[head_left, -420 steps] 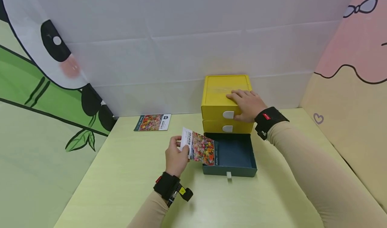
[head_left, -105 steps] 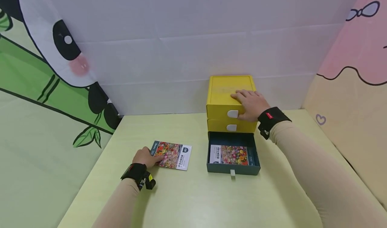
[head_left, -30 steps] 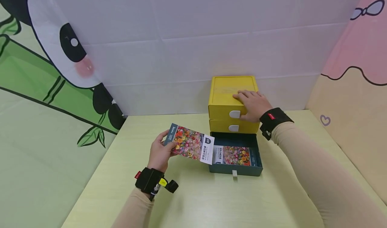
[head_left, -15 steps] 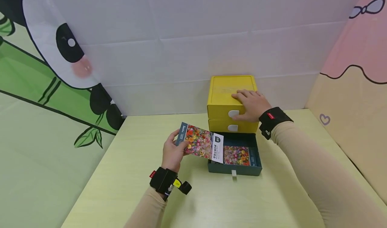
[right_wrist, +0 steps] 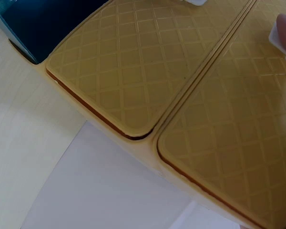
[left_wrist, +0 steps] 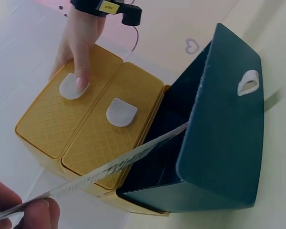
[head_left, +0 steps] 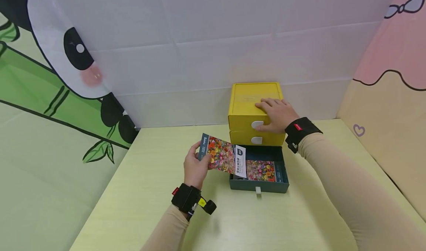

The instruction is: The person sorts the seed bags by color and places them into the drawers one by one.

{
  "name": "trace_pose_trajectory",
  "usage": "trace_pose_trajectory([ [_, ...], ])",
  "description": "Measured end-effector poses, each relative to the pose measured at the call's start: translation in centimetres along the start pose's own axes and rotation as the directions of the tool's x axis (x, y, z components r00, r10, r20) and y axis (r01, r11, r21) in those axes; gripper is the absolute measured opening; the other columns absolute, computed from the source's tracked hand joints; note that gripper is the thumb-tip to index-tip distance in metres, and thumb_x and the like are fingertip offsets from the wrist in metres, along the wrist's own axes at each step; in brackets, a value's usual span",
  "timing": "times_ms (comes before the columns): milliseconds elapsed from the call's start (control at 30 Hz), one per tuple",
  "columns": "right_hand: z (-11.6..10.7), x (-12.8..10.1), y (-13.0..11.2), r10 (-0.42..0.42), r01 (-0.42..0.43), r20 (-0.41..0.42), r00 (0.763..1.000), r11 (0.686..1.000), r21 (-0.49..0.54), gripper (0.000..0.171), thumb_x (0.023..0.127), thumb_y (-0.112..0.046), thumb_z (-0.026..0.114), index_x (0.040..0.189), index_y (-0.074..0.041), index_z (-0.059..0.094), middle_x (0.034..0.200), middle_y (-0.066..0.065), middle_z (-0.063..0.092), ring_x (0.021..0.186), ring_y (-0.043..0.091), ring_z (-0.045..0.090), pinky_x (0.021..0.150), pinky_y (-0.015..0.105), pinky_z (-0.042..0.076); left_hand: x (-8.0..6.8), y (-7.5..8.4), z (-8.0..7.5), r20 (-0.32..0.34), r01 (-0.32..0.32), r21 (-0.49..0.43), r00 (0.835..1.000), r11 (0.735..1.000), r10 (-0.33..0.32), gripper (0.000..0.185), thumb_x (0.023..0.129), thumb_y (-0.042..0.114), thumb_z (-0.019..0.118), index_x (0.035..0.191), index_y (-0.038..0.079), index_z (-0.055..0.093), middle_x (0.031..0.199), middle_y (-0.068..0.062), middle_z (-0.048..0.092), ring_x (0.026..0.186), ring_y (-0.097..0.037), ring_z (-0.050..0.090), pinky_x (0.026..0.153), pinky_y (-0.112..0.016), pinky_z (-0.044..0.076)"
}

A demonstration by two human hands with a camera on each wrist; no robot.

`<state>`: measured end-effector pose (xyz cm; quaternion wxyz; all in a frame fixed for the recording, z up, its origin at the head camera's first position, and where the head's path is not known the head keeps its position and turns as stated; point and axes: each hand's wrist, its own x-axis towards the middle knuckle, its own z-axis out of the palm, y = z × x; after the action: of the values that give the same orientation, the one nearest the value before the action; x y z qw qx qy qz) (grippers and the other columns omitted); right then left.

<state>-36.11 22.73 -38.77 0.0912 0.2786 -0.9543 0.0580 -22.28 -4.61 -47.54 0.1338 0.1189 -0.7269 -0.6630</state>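
Note:
My left hand (head_left: 194,169) pinches a seed packet (head_left: 222,155) with a flower picture between thumb and fingers. The packet is tilted, and its white end overlaps the left side of the pulled-out teal drawer (head_left: 263,186). In the left wrist view the packet appears edge-on, its far end at the drawer's front wall. A second, similar packet (head_left: 261,170) lies flat in the drawer, its left part hidden behind the held one. My right hand (head_left: 279,114) rests on the yellow drawer box (head_left: 244,123), fingers spread on top and thumb (left_wrist: 81,78) on the upper white tab.
Below the upper tab, the second yellow drawer front has its own white tab (head_left: 256,140). A pale loop (head_left: 258,190) hangs from the teal drawer's front. The box stands near the white back wall (head_left: 183,66) on a light table (head_left: 146,192).
Fourteen seconds ago the drawer held no packet; one now lies inside. The other packet has been lifted off the table and carried right to the drawer. The right hand has stayed on the box.

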Motion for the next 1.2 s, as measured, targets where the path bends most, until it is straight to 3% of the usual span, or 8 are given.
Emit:
trace_pose_trajectory([
  [267, -0.3, -0.3, 0.1, -0.015, 0.015, -0.009, 1.0, 1.0, -0.005, 0.088, 0.077, -0.054, 0.074, 0.147, -0.013, 0.039, 0.15, 0.017, 0.034, 0.135, 0.04, 0.031, 0.109, 0.061, 0.017, -0.4, -0.5, 1.1, 0.023, -0.064, 0.142, 0.998, 0.988, 0.061, 0.053, 0.09, 0.01, 0.062, 0.139, 0.021, 0.047, 0.095, -0.014, 0.06, 0.073, -0.022, 0.065, 0.058, -0.041, 0.056],
  [533, -0.6, -0.5, -0.4, -0.009, 0.009, -0.01, 1.0, 1.0, 0.003, 0.087, 0.078, -0.053, 0.074, 0.147, -0.013, 0.039, 0.149, 0.017, 0.035, 0.135, 0.04, 0.032, 0.109, 0.06, 0.018, -0.7, -1.2, 1.9, 0.04, -0.061, 0.156, 0.998, 0.986, 0.056, 0.053, 0.089, 0.009, 0.062, 0.139, 0.021, 0.048, 0.096, -0.014, 0.06, 0.068, -0.02, 0.064, 0.056, -0.038, 0.056],
  [767, -0.7, -0.5, -0.7, -0.013, 0.013, -0.002, 1.0, 1.0, 0.001, 0.088, 0.078, -0.053, 0.073, 0.147, -0.013, 0.038, 0.15, 0.017, 0.033, 0.135, 0.04, 0.031, 0.11, 0.06, 0.017, -1.1, -1.8, 2.5, 0.049, -0.045, 0.155, 0.998, 0.987, 0.038, 0.052, 0.089, 0.009, 0.062, 0.138, 0.02, 0.049, 0.094, -0.014, 0.059, 0.069, -0.02, 0.063, 0.059, -0.044, 0.056],
  [1000, -0.7, -0.4, -0.7, -0.002, 0.002, 0.0, 1.0, 1.0, 0.001, 0.088, 0.078, -0.054, 0.073, 0.148, -0.013, 0.038, 0.151, 0.017, 0.033, 0.136, 0.04, 0.03, 0.11, 0.06, 0.017, -1.3, -2.4, 3.0, 0.082, -0.062, 0.216, 0.996, 0.975, 0.045, 0.052, 0.09, 0.011, 0.062, 0.14, 0.015, 0.045, 0.093, -0.012, 0.059, 0.065, -0.017, 0.061, 0.053, -0.033, 0.054],
  [1200, -0.8, -0.4, -0.9, 0.002, -0.002, 0.005, 1.0, 1.0, 0.0, 0.088, 0.078, -0.054, 0.073, 0.147, -0.013, 0.038, 0.15, 0.017, 0.033, 0.136, 0.04, 0.031, 0.11, 0.06, 0.017, -1.3, -2.8, 3.2, 0.105, -0.098, 0.299, 0.992, 0.949, 0.07, 0.05, 0.091, 0.013, 0.062, 0.138, 0.011, 0.045, 0.09, -0.01, 0.059, 0.057, -0.015, 0.056, 0.048, -0.028, 0.047],
])
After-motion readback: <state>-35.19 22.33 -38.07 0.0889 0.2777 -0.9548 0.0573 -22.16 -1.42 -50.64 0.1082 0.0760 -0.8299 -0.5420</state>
